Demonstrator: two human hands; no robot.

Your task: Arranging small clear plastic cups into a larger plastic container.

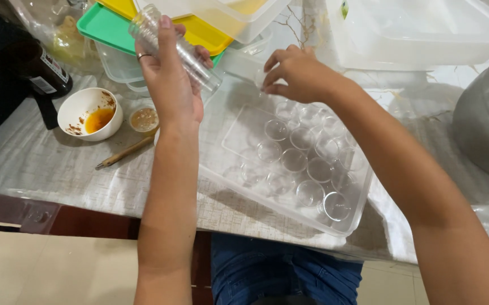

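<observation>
A: Largest first. What bears the work?

B: A table [41,164] under a pale cloth. On it, right of centre, lies a clear tray [230,183], its long axis running from far left to near right. Small clear cups [293,160] stand upright in rows inside it, mouths up.

A: And the hands?

B: The left hand [171,85] is raised over the tray's far left corner, closed around a stack of cups [179,48]. The right hand [298,73] hovers over the tray's far edge, fingers pinched on what looks like a single cup [260,78]; clear plastic against clear plastic, so the grip is hard to confirm.

A: How does the stack lie?

B: Tilted. Its long axis runs from far left, high, to near right, low. The lower end points toward the right hand and the tray; whether that end is the mouth or the base cannot be told.

A: Which hand is nearer that end?

B: The right: it sits just beside the lower end, to its right, with the tray's rows directly near of it.

A: Anything smaller?

B: A white bowl [90,114] with orange residue, far left, well apart.
</observation>
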